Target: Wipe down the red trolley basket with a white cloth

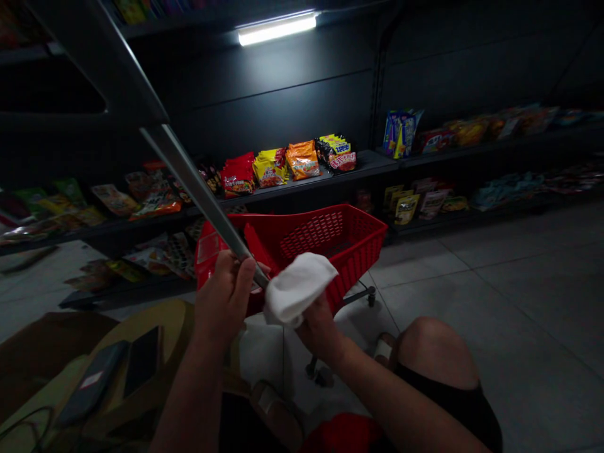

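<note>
Left hand (229, 302) grasped a slanting metal pole (194, 187) in front of a red basket (361, 255), at its near edge, while right hand (321, 330) clutched white cloth (302, 283) against the pole, apparently for wiping, which likely called for steadiness next

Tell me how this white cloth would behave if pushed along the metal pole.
The white cloth probably folds easily: it looks soft and bunched in the right hand. It seems light, being small enough for one hand. It may slide readily, as the metal pole looks smooth.
</note>
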Demonstrator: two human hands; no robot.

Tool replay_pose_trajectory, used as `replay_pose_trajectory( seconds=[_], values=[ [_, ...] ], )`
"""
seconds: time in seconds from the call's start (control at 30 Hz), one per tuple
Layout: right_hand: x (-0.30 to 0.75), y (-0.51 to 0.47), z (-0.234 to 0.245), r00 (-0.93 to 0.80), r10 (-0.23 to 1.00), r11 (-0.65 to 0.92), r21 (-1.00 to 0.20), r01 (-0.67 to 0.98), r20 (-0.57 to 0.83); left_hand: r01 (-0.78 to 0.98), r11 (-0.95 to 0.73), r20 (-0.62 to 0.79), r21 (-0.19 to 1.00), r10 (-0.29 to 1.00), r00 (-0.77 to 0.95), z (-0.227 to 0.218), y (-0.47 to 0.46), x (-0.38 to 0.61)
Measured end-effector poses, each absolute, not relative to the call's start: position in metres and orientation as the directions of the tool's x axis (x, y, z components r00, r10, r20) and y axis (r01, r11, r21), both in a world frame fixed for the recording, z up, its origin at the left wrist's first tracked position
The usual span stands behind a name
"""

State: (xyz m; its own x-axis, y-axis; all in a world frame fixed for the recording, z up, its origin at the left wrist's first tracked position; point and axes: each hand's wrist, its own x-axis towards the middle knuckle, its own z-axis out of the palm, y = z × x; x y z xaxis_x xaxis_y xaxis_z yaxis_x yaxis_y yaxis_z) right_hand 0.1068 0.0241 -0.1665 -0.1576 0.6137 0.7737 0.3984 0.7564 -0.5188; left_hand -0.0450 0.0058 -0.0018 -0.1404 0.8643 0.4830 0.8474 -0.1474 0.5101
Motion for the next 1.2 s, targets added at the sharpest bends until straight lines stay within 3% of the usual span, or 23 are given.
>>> replay_pose_trajectory(
  seconds=[0.1, 0.17, 0.3, 0.4, 0.5, 0.57, 0.6, 0.67, 0.7, 0.8, 0.87, 1.03, 1.1, 1.2],
  values=[
    [0.105, 0.045, -0.125, -0.352, 0.550, 0.818, -0.402, 0.412, 0.758, 0.912, -0.082, 0.533, 0.403, 0.830, -0.161, -0.005, 0.007, -0.050],
    [0.119, 0.062, -0.119, -0.419, 0.540, 0.825, -0.362, 0.433, 0.730, 0.913, -0.084, 0.553, 0.398, 0.817, -0.166, -0.007, 0.009, -0.057],
    [0.175, 0.100, -0.141, -0.436, 0.649, 0.741, -0.388, 0.548, 0.624, 0.869, -0.172, 0.510, 0.464, 0.854, -0.104, -0.009, 0.012, -0.074],
    [0.205, 0.113, -0.151, -0.388, 0.711, 0.679, -0.426, 0.598, 0.587, 0.874, -0.191, 0.545, 0.447, 0.833, -0.097, -0.010, 0.011, -0.081],
    [0.196, 0.101, -0.144, -0.322, 0.731, 0.658, -0.498, 0.565, 0.601, 0.899, -0.292, 0.818, 0.327, 0.564, -0.115, -0.016, 0.004, -0.070],
    [0.170, 0.081, -0.136, -0.292, 0.714, 0.680, -0.531, 0.506, 0.636, 0.898, -0.426, 0.947, 0.109, 0.320, 0.037, -0.022, -0.002, -0.050],
    [0.154, 0.071, -0.132, -0.299, 0.689, 0.709, -0.527, 0.469, 0.661, 0.858, -0.514, 0.949, -0.013, 0.264, 0.173, -0.025, -0.004, -0.038],
    [0.126, 0.053, -0.124, -0.374, 0.605, 0.790, -0.475, 0.388, 0.702, 0.764, -0.625, 0.797, -0.160, 0.374, 0.474, -0.035, -0.004, -0.016],
    [0.117, 0.047, -0.121, -0.433, 0.557, 0.828, -0.437, 0.350, 0.708, 0.765, -0.616, 0.717, -0.187, 0.447, 0.535, -0.040, -0.002, -0.008],
    [0.123, 0.050, -0.116, -0.619, 0.459, 0.887, -0.362, 0.285, 0.637, 0.858, -0.466, 0.618, -0.217, 0.615, 0.491, -0.060, 0.007, -0.007],
    [0.152, 0.065, -0.122, -0.648, 0.504, 0.862, -0.379, 0.337, 0.570, 0.869, -0.411, 0.554, -0.277, 0.670, 0.494, -0.070, 0.009, -0.022],
    [0.212, 0.095, -0.147, -0.467, 0.721, 0.681, -0.399, 0.615, 0.512, 0.850, -0.315, 0.377, -0.421, 0.792, 0.480, -0.069, 0.009, -0.055],
    [0.204, 0.091, -0.149, -0.423, 0.731, 0.670, -0.441, 0.598, 0.536, 0.842, -0.328, 0.309, -0.428, 0.822, 0.478, -0.066, 0.015, -0.055],
    [0.162, 0.074, -0.139, -0.410, 0.683, 0.730, -0.564, 0.387, 0.604, 0.857, -0.362, 0.330, -0.367, 0.811, 0.484, -0.068, 0.026, -0.051]
  ],
)
